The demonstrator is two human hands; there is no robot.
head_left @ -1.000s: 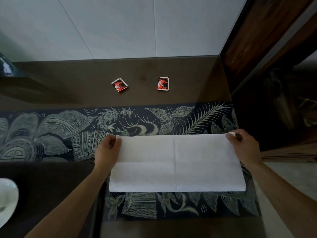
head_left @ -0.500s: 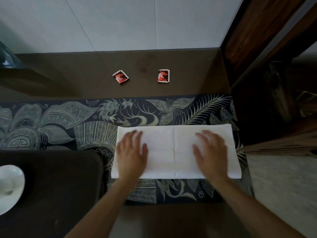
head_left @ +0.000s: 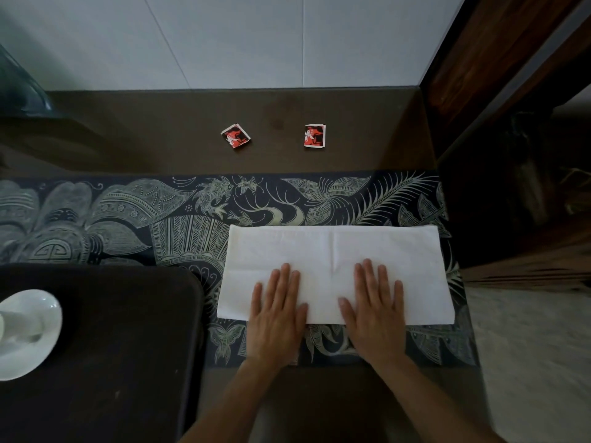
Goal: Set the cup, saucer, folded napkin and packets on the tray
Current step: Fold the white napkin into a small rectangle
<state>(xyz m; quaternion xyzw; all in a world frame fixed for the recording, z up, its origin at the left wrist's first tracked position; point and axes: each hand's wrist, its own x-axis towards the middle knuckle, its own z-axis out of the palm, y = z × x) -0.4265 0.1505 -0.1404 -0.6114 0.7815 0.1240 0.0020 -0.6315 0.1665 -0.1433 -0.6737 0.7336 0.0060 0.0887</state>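
Observation:
A white napkin (head_left: 335, 251), folded into a long rectangle, lies on the patterned runner (head_left: 96, 215). My left hand (head_left: 278, 311) and my right hand (head_left: 372, 308) rest flat, fingers spread, on its near edge, side by side around the centre crease. Two red packets (head_left: 236, 136) (head_left: 315, 136) lie apart on the brown table beyond the runner. The dark tray (head_left: 128, 330) sits at the lower left. On it a white saucer (head_left: 38, 340) carries a white cup (head_left: 12, 324), cut off by the left frame edge.
A white tiled wall backs the table. Dark wooden furniture (head_left: 511, 91) stands at the right, with pale floor (head_left: 531, 346) below it. A dark glossy object (head_left: 19, 91) sits at the far left.
My hands let go of the napkin's far corners, laid flat on it, then slid toward me and closer together. The view shifted, showing more of the tray.

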